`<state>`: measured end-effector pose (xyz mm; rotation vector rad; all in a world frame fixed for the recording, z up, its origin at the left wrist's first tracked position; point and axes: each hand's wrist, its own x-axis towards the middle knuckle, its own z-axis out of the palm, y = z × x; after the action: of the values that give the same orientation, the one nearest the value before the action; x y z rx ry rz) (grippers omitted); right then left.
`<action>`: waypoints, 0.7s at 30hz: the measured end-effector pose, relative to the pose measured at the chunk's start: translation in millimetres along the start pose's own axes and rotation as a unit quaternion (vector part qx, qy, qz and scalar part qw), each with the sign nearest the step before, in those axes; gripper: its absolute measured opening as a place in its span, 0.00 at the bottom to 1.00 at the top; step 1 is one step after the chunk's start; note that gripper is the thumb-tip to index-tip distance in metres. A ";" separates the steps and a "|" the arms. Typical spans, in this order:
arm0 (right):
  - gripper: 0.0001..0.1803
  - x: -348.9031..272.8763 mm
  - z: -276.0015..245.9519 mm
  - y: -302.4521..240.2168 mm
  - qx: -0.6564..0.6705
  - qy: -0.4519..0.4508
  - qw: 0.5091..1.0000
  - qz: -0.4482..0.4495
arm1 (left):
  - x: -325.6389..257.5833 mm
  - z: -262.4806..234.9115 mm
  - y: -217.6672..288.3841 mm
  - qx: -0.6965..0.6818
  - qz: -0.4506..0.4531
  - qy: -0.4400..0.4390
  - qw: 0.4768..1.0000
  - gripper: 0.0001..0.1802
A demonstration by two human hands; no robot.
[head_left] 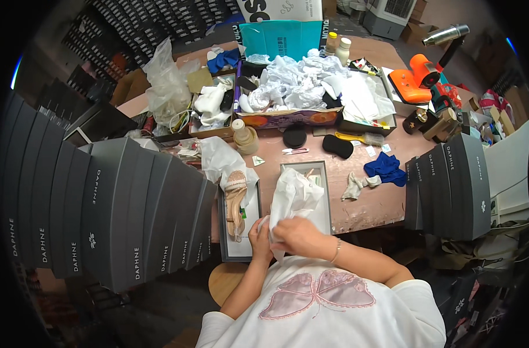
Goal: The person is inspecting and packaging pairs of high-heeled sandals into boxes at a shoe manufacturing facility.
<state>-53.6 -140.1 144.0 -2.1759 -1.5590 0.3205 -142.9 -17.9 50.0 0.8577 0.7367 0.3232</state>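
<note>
A rose-gold sandal (235, 194), probably stiff, lies in the left shoebox (223, 229). My left hand (260, 240) grips white tissue paper (296, 188) by its near end; my right hand (301, 236) pinches it too. Spread over the right shoebox (326, 203), it should be light, tearable, best held by gathered folds.

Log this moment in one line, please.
left hand: holding white tissue paper; right hand: likewise; beige sandal: in left shoebox half

From afar I saw a white short-sleeved top (412, 313) with a pink butterfly (345, 290). I made out a thin bracelet (337, 250) on the right wrist (328, 245).
</note>
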 end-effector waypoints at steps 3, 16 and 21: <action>0.33 2.3 -40.4 20.9 -0.095 0.147 0.982 0.072 | -2.9 -4.6 17.2 0.028 0.001 -0.034 0.999 0.15; 0.24 -49.6 -82.8 42.5 0.064 0.038 0.989 0.129 | 6.8 -49.4 10.6 0.015 -0.188 -0.210 0.959 0.16; 0.35 -71.9 -75.1 48.1 0.321 -0.167 0.928 0.085 | 1.1 -40.8 5.3 -0.073 -0.302 -0.072 0.948 0.24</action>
<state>-5.2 -236.7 182.0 -1.7804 -1.1809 1.1351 -170.6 9.1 36.1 0.4746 0.7898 -0.2295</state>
